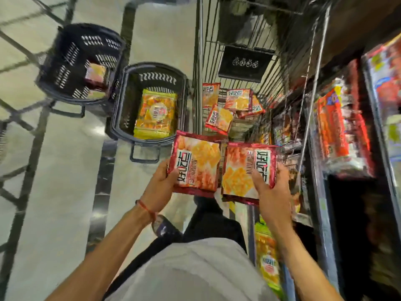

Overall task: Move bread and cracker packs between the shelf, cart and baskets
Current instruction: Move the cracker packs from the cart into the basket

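- Currently, in the head view, the left grip (161, 185) is clamped on the lower left corner of a red cracker pack, the left pack (196, 164). The thumb lies on the printed face and the fingers are hidden behind it.
- The right grip (271, 192) is clamped on a second red cracker pack, the right pack (247, 170), with the thumb across its printed face.
- Both packs are held face up and side by side, with their inner edges close together, just before the near end of the wire cart (217, 51).
- The cart holds several loose red packs (238, 99), some of them overlapping.
- The near basket (152, 66) stands on the floor (65, 170), just left of the cart. A yellow pack (156, 114) lies flat inside it.
- The far basket (50, 61) stands further left, just beside the near basket. It holds one small pack (95, 72) against its right wall; the print is too blurred to read.
- The shelf (338, 131) runs along the right side and carries red and orange packs.
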Tool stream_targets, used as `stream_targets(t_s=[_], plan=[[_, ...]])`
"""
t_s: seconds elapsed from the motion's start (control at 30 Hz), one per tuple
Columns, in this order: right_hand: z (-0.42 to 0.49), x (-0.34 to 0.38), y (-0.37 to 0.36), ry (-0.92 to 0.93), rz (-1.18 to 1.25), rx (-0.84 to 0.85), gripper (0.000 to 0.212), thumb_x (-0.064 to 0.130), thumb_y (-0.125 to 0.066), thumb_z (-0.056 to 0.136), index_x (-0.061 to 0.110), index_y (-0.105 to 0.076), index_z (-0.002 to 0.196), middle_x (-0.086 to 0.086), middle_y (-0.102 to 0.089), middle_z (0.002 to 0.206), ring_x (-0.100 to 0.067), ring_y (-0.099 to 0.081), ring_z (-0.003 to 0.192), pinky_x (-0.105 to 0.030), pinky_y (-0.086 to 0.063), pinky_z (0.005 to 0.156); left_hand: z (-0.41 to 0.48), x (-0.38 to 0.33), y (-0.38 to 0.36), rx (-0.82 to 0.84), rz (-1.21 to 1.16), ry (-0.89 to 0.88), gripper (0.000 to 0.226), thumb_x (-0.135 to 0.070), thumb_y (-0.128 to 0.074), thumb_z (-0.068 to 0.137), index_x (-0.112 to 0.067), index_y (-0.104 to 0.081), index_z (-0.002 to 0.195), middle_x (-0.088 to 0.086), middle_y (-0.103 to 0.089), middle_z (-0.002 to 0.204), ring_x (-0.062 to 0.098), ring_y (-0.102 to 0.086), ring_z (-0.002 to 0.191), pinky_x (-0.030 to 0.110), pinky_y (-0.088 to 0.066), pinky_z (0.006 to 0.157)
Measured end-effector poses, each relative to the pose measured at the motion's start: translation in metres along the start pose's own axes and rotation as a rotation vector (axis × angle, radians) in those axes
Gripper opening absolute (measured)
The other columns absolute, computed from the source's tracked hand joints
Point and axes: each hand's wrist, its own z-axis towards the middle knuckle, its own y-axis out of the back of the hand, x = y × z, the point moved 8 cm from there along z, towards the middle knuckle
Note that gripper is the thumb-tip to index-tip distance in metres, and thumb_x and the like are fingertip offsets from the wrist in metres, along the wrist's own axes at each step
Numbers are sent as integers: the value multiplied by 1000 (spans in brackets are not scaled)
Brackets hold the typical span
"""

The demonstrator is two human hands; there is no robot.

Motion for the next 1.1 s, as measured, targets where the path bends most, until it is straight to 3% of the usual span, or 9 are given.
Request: stream_targets(t_s=[0.07,0.17,0.3,0.37,0.5,0.63,0.83,0.97,1.1], plan=[[-20,2,-22,-6,47,45,40,37,-70,98,33,-51,133,7,-68,119,-12,-67,108,-38,-56,95,-21,4,30,-38,-10,-6,25,-6,-44,106,-24,-59,114,-7,-73,103,2,-73,85,18,-56,70],[-48,11,-64,18,31,147,41,31,-69,100,27,-50,136,11,-68,115,-4,-66,104,-15,-53,81,-50,11,81,-140,-52,15,23,-4,-44,105,-23,-57,107,-2,-72,101,-1,-72,78,15,-54,64],[-71,31,-116,50,16,260,32,26,-66,102,31,-45,126,14,-65,110,5,-62,95,-6,-48,67,-77,19,144,-293,-138,33,20,-6,-43,104,-19,-57,111,7,-70,106,9,-72,79,20,-55,62],[-75,43,-142,75,6,312,34,30,-67,101,32,-46,127,15,-66,112,7,-64,97,-10,-52,78,-84,18,170,-374,-186,21,19,-9,-42,106,-18,-57,113,6,-71,104,16,-73,82,22,-57,62],[-73,66,-193,96,3,376,43,35,-70,98,29,-49,135,6,-70,119,-14,-69,109,-41,-57,95,-82,6,213,-478,-255,-11,10,-26,-50,105,-22,-58,110,2,-73,101,11,-75,78,21,-58,64],[-57,90,-246,92,1,418,41,32,-67,100,27,-48,135,5,-70,116,-13,-71,103,-40,-59,90,-57,-10,252,-509,-262,-11,23,-30,-65,98,-21,-59,118,6,-74,113,22,-76,94,38,-61,79],[-11,135,-332,78,60,422,41,27,-67,102,22,-48,138,-1,-68,119,-22,-69,108,-44,-59,92,12,-52,321,-549,-141,0,38,-34,-63,98,-14,-55,130,4,-71,118,20,-74,99,31,-62,78],[18,174,-381,89,78,430,41,26,-66,102,21,-50,139,4,-68,117,1,-68,97,-24,-59,83,56,-85,362,-572,-157,-12,28,-22,-61,100,-7,-56,123,6,-71,111,12,-74,91,21,-58,67],[40,208,-422,69,74,454,34,35,-67,100,38,-51,130,14,-69,113,2,-67,100,-42,-57,98,93,-110,405,-579,-119,4,29,-25,-63,99,-8,-58,123,5,-72,112,21,-73,100,37,-60,82]])
